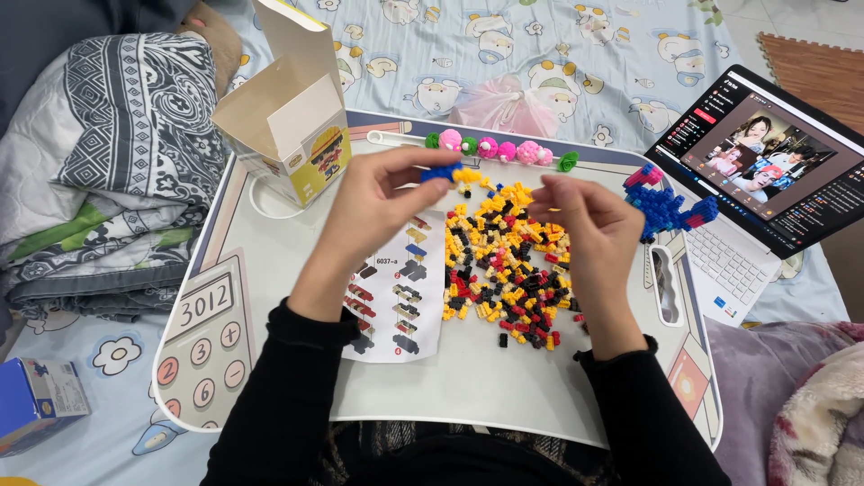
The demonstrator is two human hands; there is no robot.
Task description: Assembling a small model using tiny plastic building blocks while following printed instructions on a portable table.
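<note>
1. Left hand [373, 202]: fingertips pinched on small blue brick assembly [443, 172], long axis sideways, jutting toward right hand.
2. Right hand [589, 225]: fingers curled, any grasp hidden; hovering over loose brick pile [508, 270], directly below.

The left hand [373, 211] covers part of the paper instruction sheet [400, 288]. The right hand [589, 229] hides some of the little bricks in the pile [504, 270]. The blue box [36, 400] and the laptop [765, 171] are cut off by the edges. The tiny piece [447, 172] between the fingers is too small to tell.
</note>
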